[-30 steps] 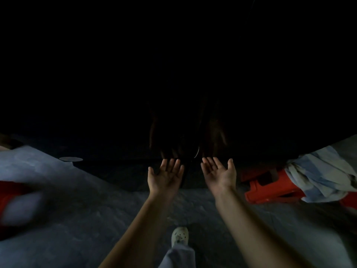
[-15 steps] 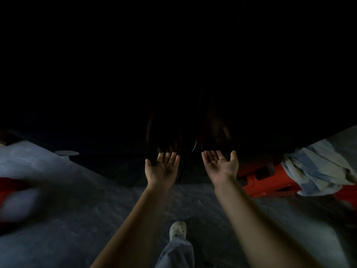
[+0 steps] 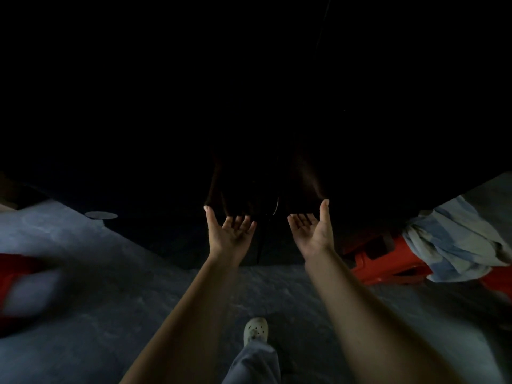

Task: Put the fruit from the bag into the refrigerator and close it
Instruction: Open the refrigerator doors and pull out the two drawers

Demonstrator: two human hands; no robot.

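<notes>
A dark front [image 3: 249, 92], judged to be the refrigerator, fills the view from 9 through 12 to 3 o'clock. Whether its door stands open cannot be told. Neither fruit nor bag can be made out. The step in hand appears to be the approach to the door. The next move likely calls for finding a handle or door edge in poor light. Grey floor [image 3: 110, 273] spans 4 to 8 o'clock. A blue-and-white cloth [image 3: 454, 239] lies over an orange stool [image 3: 388, 261] at 4 o'clock, and a blurred red object [image 3: 16, 273] sits at 8 o'clock. The left hand [image 3: 228, 234] and right hand [image 3: 311, 231] reach toward the front at centre. They are apart, palms up, fingers straight, and they hold nothing. A white shoe [image 3: 256, 329] shows at 6 o'clock.
</notes>
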